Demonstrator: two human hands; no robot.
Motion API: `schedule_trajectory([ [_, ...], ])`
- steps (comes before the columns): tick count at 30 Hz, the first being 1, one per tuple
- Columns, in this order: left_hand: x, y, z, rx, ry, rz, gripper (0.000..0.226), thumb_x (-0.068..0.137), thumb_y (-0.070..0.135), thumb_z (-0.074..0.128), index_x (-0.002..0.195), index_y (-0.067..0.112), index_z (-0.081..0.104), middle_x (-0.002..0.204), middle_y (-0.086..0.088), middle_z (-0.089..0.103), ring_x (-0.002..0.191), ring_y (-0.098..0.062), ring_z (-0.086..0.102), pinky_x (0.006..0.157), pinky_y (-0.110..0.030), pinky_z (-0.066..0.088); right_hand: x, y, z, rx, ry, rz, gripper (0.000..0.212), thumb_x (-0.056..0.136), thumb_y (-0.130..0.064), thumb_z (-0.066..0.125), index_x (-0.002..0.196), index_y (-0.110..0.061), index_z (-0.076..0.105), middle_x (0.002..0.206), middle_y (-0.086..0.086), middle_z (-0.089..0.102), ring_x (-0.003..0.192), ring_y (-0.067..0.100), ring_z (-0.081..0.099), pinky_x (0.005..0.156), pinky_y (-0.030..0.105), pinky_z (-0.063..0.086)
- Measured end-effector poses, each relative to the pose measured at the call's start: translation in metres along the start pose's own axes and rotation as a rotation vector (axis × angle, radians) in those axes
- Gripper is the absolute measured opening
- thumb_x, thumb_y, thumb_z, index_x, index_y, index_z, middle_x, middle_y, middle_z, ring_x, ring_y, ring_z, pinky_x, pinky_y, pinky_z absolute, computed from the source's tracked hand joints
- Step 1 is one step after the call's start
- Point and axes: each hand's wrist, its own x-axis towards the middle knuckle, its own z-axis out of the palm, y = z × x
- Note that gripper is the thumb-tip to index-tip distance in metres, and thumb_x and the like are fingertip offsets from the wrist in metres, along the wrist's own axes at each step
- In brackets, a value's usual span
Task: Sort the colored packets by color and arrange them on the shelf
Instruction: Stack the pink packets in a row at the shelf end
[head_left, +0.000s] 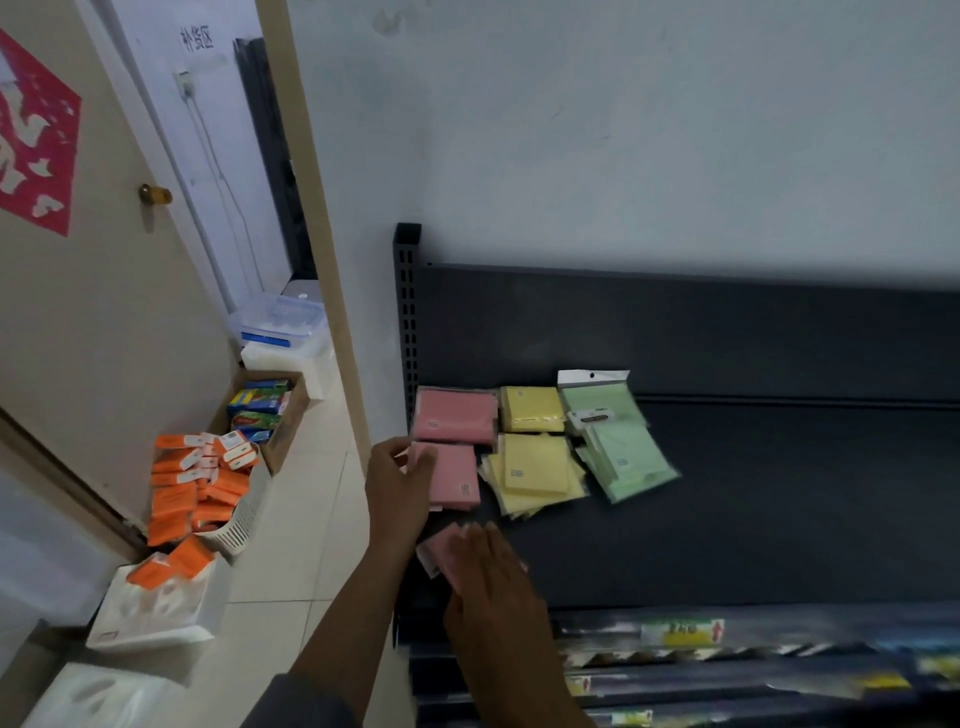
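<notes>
Broadly: dark metal shelf (753, 519) against a pale wall (623, 130), running right of both hands, price strips along its front lip below the grip. Left of the hands, an open doorway with a beige door (93, 322) bearing a red paper cutout (36, 135). On the tiled floor, far left of the grip, a white basket (236, 522) heaped with orange packs (192, 493), a cardboard box (283, 431) of coloured cartons behind it, clear plastic tubs (283, 319) further back.

On the shelf, packets sorted by colour. Green packets (623, 452) farthest right of the grip, fanned loosely, one with a white hang tab leaning at the back. Yellow packets (535, 467) between green and pink, one pile behind, a looser pile in front. Rear pink packet stack (454, 415) just beyond the left hand, at the shelf's left end.

Left hand (397, 488) grips the near-left edge of the front pink stack (454, 475), thumb curled onto its top, fingers round its side. Right hand (493, 577) just nearer than that, fingers extended flat, pressing on a loose pink packet (441, 551) lying at the shelf's front left; blurred, so curl of the fingertips not readable.
</notes>
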Motion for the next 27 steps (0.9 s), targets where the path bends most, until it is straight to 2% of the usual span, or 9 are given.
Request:
schedule_trajectory([
  [3, 0.000, -0.003, -0.007, 0.173, 0.010, 0.082, 0.034, 0.092, 0.021, 0.069, 0.125, 0.016, 0.064, 0.117, 0.002, 0.056, 0.106, -0.013, 0.052, 0.084, -0.017, 0.039, -0.003, -0.003, 0.001, 0.010, -0.118, 0.004, 0.051, 0.081, -0.028, 0.045, 0.121, -0.010, 0.071, 0.127, 0.016, 0.068, 0.115, 0.034, 0.067, 0.082, 0.048, 0.061],
  [7, 0.009, -0.012, -0.017, 0.283, -0.084, 0.094, 0.037, 0.092, 0.022, 0.069, 0.129, 0.018, 0.062, 0.121, -0.007, 0.058, 0.104, -0.024, 0.062, 0.075, -0.018, 0.041, -0.004, -0.002, -0.004, 0.007, -0.179, 0.009, 0.060, 0.092, -0.053, 0.045, 0.144, -0.023, 0.047, 0.153, 0.013, 0.046, 0.143, 0.037, 0.040, 0.106, 0.052, 0.045],
  [8, 0.009, -0.012, -0.016, 0.302, -0.092, 0.098, 0.036, 0.093, 0.022, 0.068, 0.128, 0.019, 0.061, 0.120, -0.007, 0.059, 0.101, -0.022, 0.062, 0.071, -0.014, 0.040, -0.005, 0.001, -0.007, 0.012, -0.181, 0.046, 0.061, 0.091, -0.056, 0.044, 0.144, -0.025, 0.045, 0.153, 0.013, 0.046, 0.143, 0.038, 0.038, 0.106, 0.052, 0.043],
  [10, 0.010, -0.011, -0.015, 0.308, -0.095, 0.114, 0.035, 0.094, 0.022, 0.066, 0.128, 0.019, 0.061, 0.117, -0.006, 0.060, 0.096, -0.017, 0.061, 0.065, -0.009, 0.036, -0.006, 0.007, -0.013, 0.025, -0.189, 0.113, 0.058, 0.088, -0.058, 0.044, 0.138, -0.029, 0.050, 0.148, 0.014, 0.051, 0.135, 0.038, 0.046, 0.098, 0.052, 0.052],
  [13, 0.004, -0.007, -0.017, 0.283, -0.098, 0.119, 0.035, 0.095, 0.025, 0.066, 0.129, 0.019, 0.061, 0.114, -0.005, 0.059, 0.090, -0.012, 0.059, 0.066, -0.008, 0.036, -0.008, 0.010, -0.011, 0.064, -0.213, 0.145, 0.050, 0.088, -0.057, 0.044, 0.129, -0.030, 0.054, 0.142, 0.011, 0.052, 0.125, 0.029, 0.043, 0.087, 0.042, 0.059],
  [17, -0.014, -0.006, -0.032, 0.281, -0.075, 0.119, 0.037, 0.093, 0.038, 0.068, 0.127, 0.026, 0.058, 0.110, -0.002, 0.056, 0.091, -0.013, 0.059, 0.069, -0.012, 0.038, 0.001, -0.003, -0.010, 0.131, -0.233, 0.174, 0.056, 0.091, -0.058, 0.049, 0.140, -0.030, 0.047, 0.149, 0.006, 0.039, 0.130, 0.018, 0.026, 0.094, 0.033, 0.053],
  [20, -0.033, -0.008, -0.051, 0.323, -0.058, 0.138, 0.030, 0.090, 0.035, 0.073, 0.115, 0.026, 0.060, 0.099, 0.000, 0.059, 0.080, -0.008, 0.060, 0.063, -0.013, 0.039, 0.005, -0.007, -0.021, 0.251, -0.305, 0.249, 0.069, 0.094, -0.059, 0.052, 0.153, -0.030, 0.031, 0.157, -0.002, 0.022, 0.140, 0.016, 0.014, 0.108, 0.030, 0.037],
  [24, -0.054, -0.016, -0.067, 0.362, -0.260, 0.120, 0.018, 0.090, 0.038, 0.073, 0.103, 0.029, 0.065, 0.089, 0.009, 0.067, 0.077, -0.001, 0.063, 0.065, -0.009, 0.044, -0.004, 0.003, -0.026, 0.324, -0.270, 0.319, 0.067, 0.092, -0.053, 0.063, 0.147, -0.024, 0.041, 0.142, -0.005, 0.047, 0.126, 0.011, 0.033, 0.092, 0.015, 0.030],
  [27, -0.061, -0.020, -0.066, 0.369, -0.258, 0.119, 0.021, 0.090, 0.037, 0.073, 0.107, 0.028, 0.065, 0.096, 0.012, 0.065, 0.086, -0.001, 0.062, 0.074, -0.013, 0.045, -0.002, -0.001, -0.024, 0.363, -0.253, 0.347, 0.061, 0.089, -0.052, 0.067, 0.141, -0.028, 0.044, 0.129, -0.008, 0.044, 0.110, -0.001, 0.029, 0.082, 0.006, 0.031],
])
